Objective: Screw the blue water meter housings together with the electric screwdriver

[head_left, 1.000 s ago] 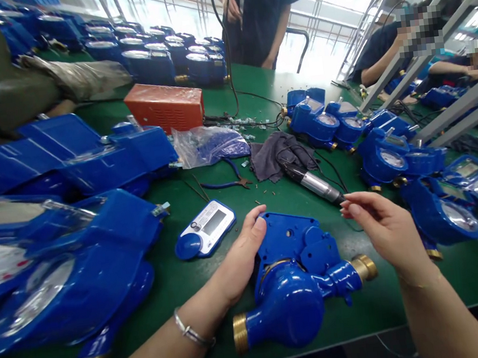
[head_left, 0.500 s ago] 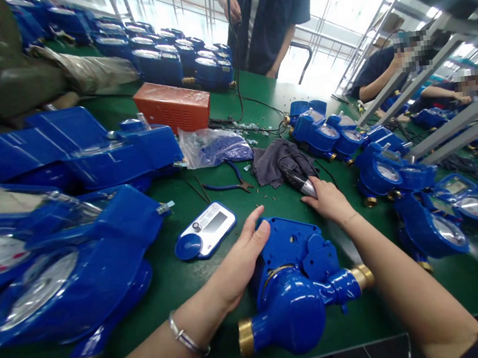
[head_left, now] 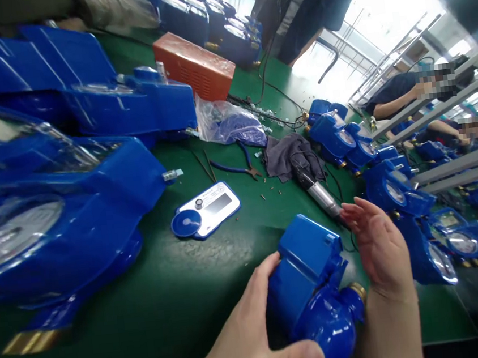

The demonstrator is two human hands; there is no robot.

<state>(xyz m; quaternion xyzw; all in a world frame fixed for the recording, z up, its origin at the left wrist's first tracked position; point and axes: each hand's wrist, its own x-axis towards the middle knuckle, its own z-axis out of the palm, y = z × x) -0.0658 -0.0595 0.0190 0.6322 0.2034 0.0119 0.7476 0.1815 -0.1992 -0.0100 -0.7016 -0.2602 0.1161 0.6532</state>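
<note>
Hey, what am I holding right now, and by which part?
Your left hand holds the glossy blue, brass-ended meter body by its left side. Your right hand looks open, apparently holding nothing.

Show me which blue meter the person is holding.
The bottom-centre meter: only it has the left grip against its side; the other blue meters sit off to the left, right and back.

The blue meter (head_left: 311,288) has turned (smooth cover (head_left: 309,244) showing).
</note>
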